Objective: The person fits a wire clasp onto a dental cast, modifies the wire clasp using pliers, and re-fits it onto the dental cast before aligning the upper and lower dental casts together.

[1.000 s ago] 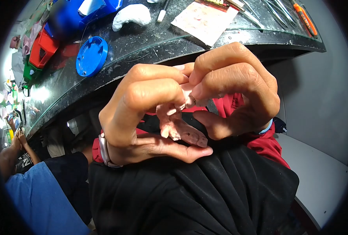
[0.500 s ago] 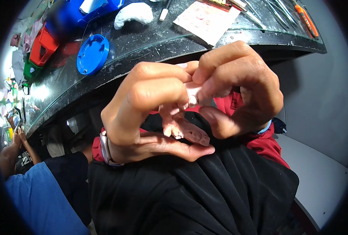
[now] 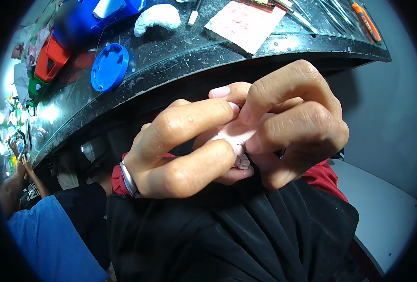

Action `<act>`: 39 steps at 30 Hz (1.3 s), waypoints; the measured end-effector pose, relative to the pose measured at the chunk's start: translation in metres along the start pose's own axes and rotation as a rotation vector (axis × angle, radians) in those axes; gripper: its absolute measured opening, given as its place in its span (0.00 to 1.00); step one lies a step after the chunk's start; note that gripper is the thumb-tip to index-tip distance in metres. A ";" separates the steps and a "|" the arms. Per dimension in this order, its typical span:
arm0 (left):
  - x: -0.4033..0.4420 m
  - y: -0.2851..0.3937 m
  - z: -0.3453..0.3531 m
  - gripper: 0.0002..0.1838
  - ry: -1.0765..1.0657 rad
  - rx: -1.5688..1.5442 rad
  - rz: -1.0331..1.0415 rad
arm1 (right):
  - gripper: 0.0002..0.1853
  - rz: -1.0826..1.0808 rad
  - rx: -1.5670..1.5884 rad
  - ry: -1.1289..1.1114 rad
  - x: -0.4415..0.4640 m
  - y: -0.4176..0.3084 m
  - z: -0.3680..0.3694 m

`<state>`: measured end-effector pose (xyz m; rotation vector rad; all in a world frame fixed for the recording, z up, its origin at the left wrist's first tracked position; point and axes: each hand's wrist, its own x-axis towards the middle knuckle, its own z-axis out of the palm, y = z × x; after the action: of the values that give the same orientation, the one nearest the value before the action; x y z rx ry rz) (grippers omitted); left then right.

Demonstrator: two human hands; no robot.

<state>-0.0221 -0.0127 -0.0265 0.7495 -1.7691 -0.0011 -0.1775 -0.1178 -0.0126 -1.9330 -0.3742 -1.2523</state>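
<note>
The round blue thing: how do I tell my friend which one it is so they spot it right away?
Find the dark table across the top of the picture. Near its front edge, on the left, look between the red plastic thing and the white curved lump for the blue disc. Of these neighbours, it alone is round, shallow and lid-like.

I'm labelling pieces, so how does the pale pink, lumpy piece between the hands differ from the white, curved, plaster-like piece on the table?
The pale pink, lumpy piece looks rosy; the white, curved, plaster-like piece doesn't. The pink piece is held between the left hand and right hand; the white piece lies on the black table. The hands hide much of the pink piece, while the white piece is uncovered. Both look opaque.
</note>
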 end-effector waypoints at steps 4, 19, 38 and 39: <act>0.015 0.007 -0.011 0.26 -0.145 -0.095 -0.086 | 0.18 0.039 -0.090 0.093 0.002 -0.006 0.010; 0.014 0.009 -0.008 0.35 -0.125 -0.152 -0.166 | 0.17 -0.013 -0.196 0.162 -0.002 0.000 0.014; 0.017 0.009 -0.010 0.37 -0.196 -0.151 -0.265 | 0.17 0.088 -0.271 0.041 -0.004 -0.008 0.003; 0.018 0.007 -0.009 0.37 -0.188 -0.146 -0.269 | 0.17 0.102 -0.290 0.031 -0.004 -0.009 0.001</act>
<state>-0.0201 -0.0120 -0.0052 0.8972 -1.8085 -0.3885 -0.1839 -0.1109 -0.0121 -2.1425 -0.0787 -1.3251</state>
